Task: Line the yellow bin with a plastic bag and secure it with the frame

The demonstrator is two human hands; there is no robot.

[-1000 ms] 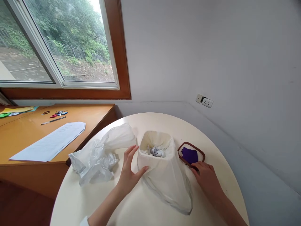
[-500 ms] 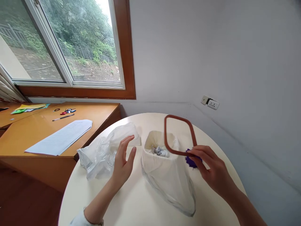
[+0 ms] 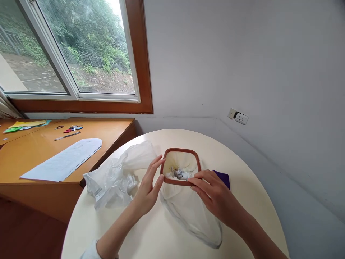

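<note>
A brown square bin rim (image 3: pixel 181 149) with rounded corners sits over the mouth of a small bin lined with a white plastic bag (image 3: pixel 192 207). Crumpled paper (image 3: pixel 181 174) lies inside. My right hand (image 3: pixel 214 192) pinches the rim at its front right corner. On the opposite side, my left hand (image 3: pixel 148 189) has its thumb and fingertips on the rim's left edge. The bag's loose skirt spreads over the table in front of the bin. A purple cloth (image 3: pixel 223 178) shows partly behind my right hand.
Crumpled clear plastic bags (image 3: pixel 115 176) lie on the round white table (image 3: pixel 145 233), left of the bin. A wooden desk (image 3: pixel 113 144) beside it carries papers (image 3: pixel 64 158), a pen (image 3: pixel 67 136) and scissors (image 3: pixel 70 129). Walls close in behind and at right.
The rim has come down and left from above the bin's right side onto its mouth, carried by my right hand. My left hand has moved right to touch the rim.
</note>
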